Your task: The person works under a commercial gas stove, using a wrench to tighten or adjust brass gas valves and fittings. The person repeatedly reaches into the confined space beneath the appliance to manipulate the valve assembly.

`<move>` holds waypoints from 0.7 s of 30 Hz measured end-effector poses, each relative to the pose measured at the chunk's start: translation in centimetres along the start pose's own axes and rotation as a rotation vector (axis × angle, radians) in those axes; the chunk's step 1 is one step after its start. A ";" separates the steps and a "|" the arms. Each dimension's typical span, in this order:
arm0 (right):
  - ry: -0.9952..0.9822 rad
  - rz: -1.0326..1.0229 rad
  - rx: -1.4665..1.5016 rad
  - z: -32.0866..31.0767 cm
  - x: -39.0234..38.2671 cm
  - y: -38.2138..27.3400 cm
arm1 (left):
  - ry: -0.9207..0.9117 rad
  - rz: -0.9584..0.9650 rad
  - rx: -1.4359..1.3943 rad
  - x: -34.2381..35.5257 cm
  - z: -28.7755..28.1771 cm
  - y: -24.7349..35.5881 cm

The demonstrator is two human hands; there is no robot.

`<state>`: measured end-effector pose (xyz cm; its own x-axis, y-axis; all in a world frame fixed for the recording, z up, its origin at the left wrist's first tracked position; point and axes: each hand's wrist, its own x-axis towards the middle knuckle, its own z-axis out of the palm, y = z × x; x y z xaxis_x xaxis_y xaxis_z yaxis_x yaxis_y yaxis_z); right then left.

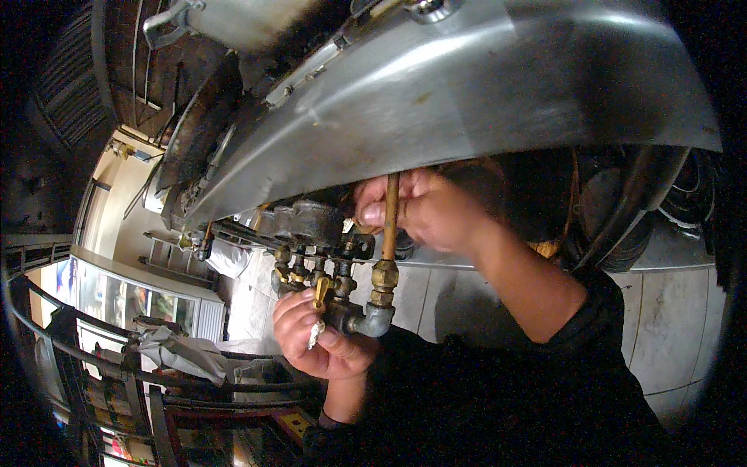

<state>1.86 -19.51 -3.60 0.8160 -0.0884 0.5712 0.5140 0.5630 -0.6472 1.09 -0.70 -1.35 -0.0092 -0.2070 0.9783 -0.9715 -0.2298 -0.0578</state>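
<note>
A row of gas valves on a dark manifold (342, 313) sits below the steel counter's edge. My left hand (323, 350) is curled at its near end, fingers against a brass valve lever (321, 291). A small crumpled white scrap (315, 334) shows between its thumb and fingers. From a grey elbow fitting (377, 320) and a brass nut (383, 275), a brownish pipe (391, 218) runs up under the counter. My right hand (428, 208) is behind this pipe, fingers bent together beside a dark cast burner part (315, 223). What those fingers hold is hidden.
The curved steel counter front (467, 86) overhangs both hands. A blackened wok (198, 128) and a pot (241, 23) stand on the range. Pale floor tiles (669, 335) lie below. Racks with a grey cloth (180, 352) and a glass-fronted fridge (132, 300) are at left.
</note>
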 end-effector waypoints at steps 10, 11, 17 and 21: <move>0.085 0.009 0.255 -0.6 0.0 -0.7 | -0.037 -0.010 -0.001 0.1 -0.2 0.0; 0.073 -0.002 0.241 -0.7 -0.1 -0.9 | -0.037 -0.009 0.000 0.1 -0.2 0.0; -0.111 0.012 -0.005 -1.6 0.0 -0.4 | -0.021 -0.015 -0.007 0.0 -0.1 0.2; -0.095 0.025 0.023 -1.8 -0.1 -0.4 | -0.014 -0.005 -0.006 -0.1 -0.1 0.0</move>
<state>2.05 -21.24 -4.31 0.7995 0.0035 0.6006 0.4866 0.5825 -0.6511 1.04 -0.61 -1.39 -0.0011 -0.2189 0.9757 -0.9730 -0.2250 -0.0516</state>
